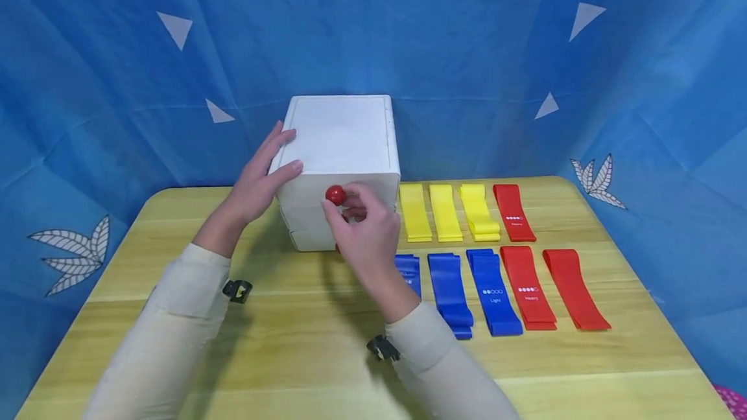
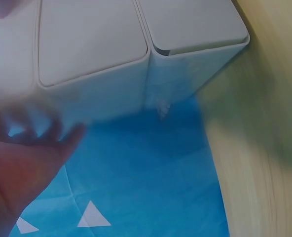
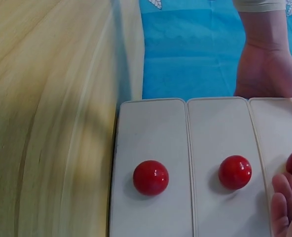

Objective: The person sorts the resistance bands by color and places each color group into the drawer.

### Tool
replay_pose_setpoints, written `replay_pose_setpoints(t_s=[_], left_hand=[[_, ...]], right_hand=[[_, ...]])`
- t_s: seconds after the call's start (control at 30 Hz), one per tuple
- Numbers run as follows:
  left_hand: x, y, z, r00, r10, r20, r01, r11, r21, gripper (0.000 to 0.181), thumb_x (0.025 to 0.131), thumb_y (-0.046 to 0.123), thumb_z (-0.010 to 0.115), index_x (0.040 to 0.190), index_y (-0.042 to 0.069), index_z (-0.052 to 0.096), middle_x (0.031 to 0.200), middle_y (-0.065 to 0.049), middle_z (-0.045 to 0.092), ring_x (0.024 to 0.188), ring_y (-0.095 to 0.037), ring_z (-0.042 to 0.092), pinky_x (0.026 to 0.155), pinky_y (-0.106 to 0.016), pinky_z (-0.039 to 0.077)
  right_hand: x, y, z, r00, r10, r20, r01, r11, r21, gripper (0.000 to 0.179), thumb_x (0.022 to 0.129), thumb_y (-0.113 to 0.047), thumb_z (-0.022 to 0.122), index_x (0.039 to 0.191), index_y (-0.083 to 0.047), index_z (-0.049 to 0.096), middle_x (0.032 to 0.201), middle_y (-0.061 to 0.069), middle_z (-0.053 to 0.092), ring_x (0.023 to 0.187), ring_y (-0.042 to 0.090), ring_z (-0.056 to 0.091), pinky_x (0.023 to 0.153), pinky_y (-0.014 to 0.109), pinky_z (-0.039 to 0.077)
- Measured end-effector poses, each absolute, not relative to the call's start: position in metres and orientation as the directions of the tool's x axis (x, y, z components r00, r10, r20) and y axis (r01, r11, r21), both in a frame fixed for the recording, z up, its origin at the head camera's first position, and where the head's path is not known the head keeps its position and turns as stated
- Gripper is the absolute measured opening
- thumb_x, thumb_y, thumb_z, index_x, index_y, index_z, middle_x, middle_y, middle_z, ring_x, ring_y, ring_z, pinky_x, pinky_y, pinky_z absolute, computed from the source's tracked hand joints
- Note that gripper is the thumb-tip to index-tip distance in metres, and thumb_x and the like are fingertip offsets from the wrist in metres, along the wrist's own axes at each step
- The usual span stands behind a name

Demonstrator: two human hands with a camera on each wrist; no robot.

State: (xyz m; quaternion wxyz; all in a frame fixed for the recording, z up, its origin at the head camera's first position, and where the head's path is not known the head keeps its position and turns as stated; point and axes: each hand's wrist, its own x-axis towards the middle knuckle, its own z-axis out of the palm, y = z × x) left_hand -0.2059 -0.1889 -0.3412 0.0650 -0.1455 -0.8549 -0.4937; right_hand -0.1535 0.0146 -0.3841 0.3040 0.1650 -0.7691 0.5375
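A small white drawer cabinet point(image 1: 341, 131) stands at the back of the table, three drawer fronts stacked, each with a round red knob point(image 3: 151, 177). My left hand point(image 1: 257, 180) rests along its upper left edge, fingers and thumb extended over the top. At the top drawer, my right hand point(image 1: 370, 232) pinches the red knob point(image 1: 335, 195) between thumb and fingers. The middle drawer's knob point(image 3: 235, 172) shows beside it in the right wrist view. All the drawer fronts point(image 2: 94, 39) look closed, though the lowest shows a slim dark gap at one corner in the left wrist view.
Right of the cabinet lie flat folded resistance bands in two rows: yellow bands point(image 1: 446, 212) and a red band point(image 1: 513, 212) behind, blue bands point(image 1: 449, 293) and red bands point(image 1: 528, 287) in front. My right forearm partly covers one blue band. A blue curtain point(image 1: 467, 50) hangs behind the wooden table point(image 1: 292, 355).
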Motion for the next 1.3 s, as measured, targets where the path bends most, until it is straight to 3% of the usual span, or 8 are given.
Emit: replay_pose_setpoints(t_s=[0.47, 0.77, 1.3], left_hand=[[-0.205, -0.188, -0.337, -0.962, 0.214, 0.168, 0.242, 0.392, 0.888, 0.065, 0.1, 0.044, 0.047, 0.159, 0.025, 0.027, 0.165, 0.015, -0.001, 0.15, -0.016, -0.007, 0.111, -0.067, 0.0], [-0.205, -0.195, -0.339, -0.957, 0.263, 0.126, 0.204, 0.292, 0.934, 0.064, 0.101, 0.041, 0.045, 0.16, 0.028, 0.024, 0.163, 0.02, -0.004, 0.149, -0.015, -0.009, 0.11, -0.069, 0.008], [-0.204, -0.194, -0.341, -0.962, 0.222, 0.159, 0.213, 0.246, 0.946, 0.063, 0.1, 0.037, 0.05, 0.158, 0.023, 0.031, 0.165, 0.015, 0.002, 0.149, -0.012, -0.004, 0.116, -0.057, 0.006]], right_hand=[[-0.157, 0.015, -0.39, -0.713, 0.124, 0.69, -0.639, 0.291, -0.712, 0.022, 0.085, -0.02, 0.082, 0.101, -0.008, 0.075, 0.091, 0.0, 0.075, 0.072, 0.008, 0.069, 0.065, 0.023, 0.056], [-0.15, 0.016, -0.393, -0.723, 0.123, 0.68, -0.64, 0.252, -0.726, 0.021, 0.084, -0.021, 0.083, 0.1, -0.008, 0.076, 0.089, -0.001, 0.075, 0.074, 0.006, 0.069, 0.066, 0.026, 0.057], [-0.131, 0.025, -0.393, -0.726, 0.07, 0.684, -0.66, 0.209, -0.721, 0.025, 0.082, -0.019, 0.085, 0.102, -0.006, 0.076, 0.092, 0.002, 0.075, 0.075, 0.012, 0.071, 0.065, 0.028, 0.058]])
